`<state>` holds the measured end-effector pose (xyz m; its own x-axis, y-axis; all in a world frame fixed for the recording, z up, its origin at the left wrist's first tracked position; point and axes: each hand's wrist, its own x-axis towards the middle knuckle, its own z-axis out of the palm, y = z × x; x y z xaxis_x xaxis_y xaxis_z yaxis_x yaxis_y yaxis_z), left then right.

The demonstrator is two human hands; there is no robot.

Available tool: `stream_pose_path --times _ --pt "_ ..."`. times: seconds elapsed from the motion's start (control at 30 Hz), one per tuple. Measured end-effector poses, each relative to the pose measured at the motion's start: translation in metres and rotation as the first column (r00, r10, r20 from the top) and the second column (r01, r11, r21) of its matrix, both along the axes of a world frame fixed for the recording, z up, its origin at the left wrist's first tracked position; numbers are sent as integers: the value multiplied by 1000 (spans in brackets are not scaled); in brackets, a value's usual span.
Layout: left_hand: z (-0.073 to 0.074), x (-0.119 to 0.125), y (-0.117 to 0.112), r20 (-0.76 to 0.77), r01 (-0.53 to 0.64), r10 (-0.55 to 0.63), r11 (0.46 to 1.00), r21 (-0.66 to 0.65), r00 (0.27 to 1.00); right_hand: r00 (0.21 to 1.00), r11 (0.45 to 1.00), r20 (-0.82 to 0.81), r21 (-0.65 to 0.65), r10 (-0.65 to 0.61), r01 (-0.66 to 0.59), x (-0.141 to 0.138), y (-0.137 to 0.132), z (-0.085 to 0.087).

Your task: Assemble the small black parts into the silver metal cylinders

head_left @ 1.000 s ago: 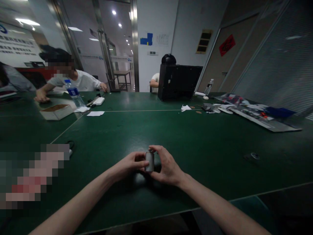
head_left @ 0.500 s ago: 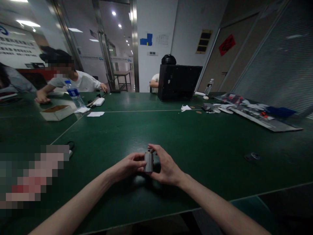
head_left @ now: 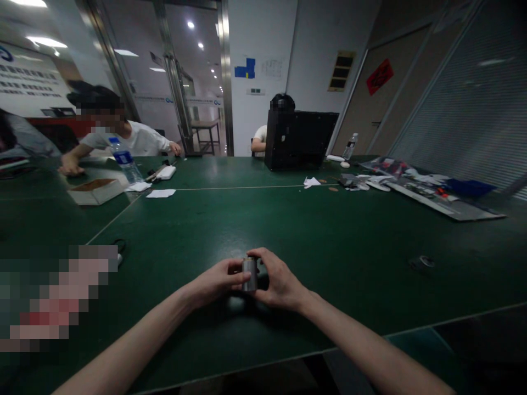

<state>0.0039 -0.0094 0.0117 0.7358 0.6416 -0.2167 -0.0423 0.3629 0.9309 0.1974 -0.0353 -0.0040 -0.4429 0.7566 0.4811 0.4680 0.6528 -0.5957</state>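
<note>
The left hand [head_left: 212,283] and right hand [head_left: 280,285] hide the sides of the little metal can [head_left: 250,274]. A person [head_left: 260,140] sits mostly hidden behind the black screen [head_left: 300,140].

A water bottle [head_left: 123,162] and a box [head_left: 95,190] are set on the green table [head_left: 255,219]. A black monitor [head_left: 300,140] is placed at its far edge.

cylinder [head_left: 249,274] before monitor [head_left: 298,140], box [head_left: 95,190] far left
</note>
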Motion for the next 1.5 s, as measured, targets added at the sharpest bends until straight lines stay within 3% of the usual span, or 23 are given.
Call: stream_pose_path --times 0.2,0.53,0.77,0.9,1.2,1.5 --pt "5 -1 2 -19 -59 59 998 21 998 1000 1000 -3 14 -1 1 -1 0 5" --pt "11 -2 0 4 18 -18 996 89 1000 1000 1000 12 -13 12 -12 0 -2 5" --pt "3 -1 3 -99 15 9 970 241 995 996 999 87 29 -20 17 0 0 5" --pt "-6 0 7 -107 -92 121 965 244 987 996 1000 88 20 -17 16 -2 0 5" --pt "-5 -1 7 -33 -144 149 982 118 988 998 1000 61 4 13 -14 0 0 8" --pt "5 3 3 116 -72 84 992 -106 990 1000 999 6 -49 20 -20 3 3 8"
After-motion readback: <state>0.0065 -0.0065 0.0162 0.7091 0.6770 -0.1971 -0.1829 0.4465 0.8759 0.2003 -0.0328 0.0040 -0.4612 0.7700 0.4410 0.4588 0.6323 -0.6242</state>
